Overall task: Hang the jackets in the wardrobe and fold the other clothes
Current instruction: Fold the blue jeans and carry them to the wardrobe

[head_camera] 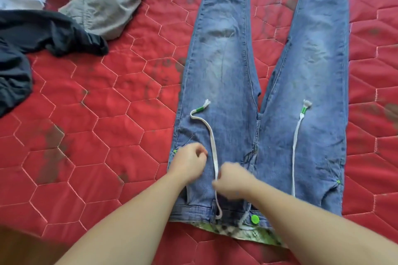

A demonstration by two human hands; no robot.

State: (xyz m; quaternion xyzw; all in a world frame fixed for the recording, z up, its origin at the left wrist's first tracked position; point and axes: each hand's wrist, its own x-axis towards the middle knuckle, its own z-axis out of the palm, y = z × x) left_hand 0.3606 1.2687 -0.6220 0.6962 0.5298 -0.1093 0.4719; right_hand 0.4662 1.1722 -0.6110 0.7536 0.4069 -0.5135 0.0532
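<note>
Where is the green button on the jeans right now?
In the head view, the green button sits low and just right of centre, on the jeans waistband nearest the person, just below the right hand and right of the white drawstring.

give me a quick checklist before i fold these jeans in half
1. Jeans laid flat, front up, on the red quilt: ok.
2. Legs together: not ok, they splay apart.
3. Drawstring ends tucked away: not ok, the left cord and the right cord lie loose on the denim.
4. Left hand free: cannot tell, fingers curled and blurred.
5. Right hand at the left cord: cannot tell if it pinches it.
6. Other clothes, the grey garment and the dark garment, lie apart from the jeans: ok.
</note>
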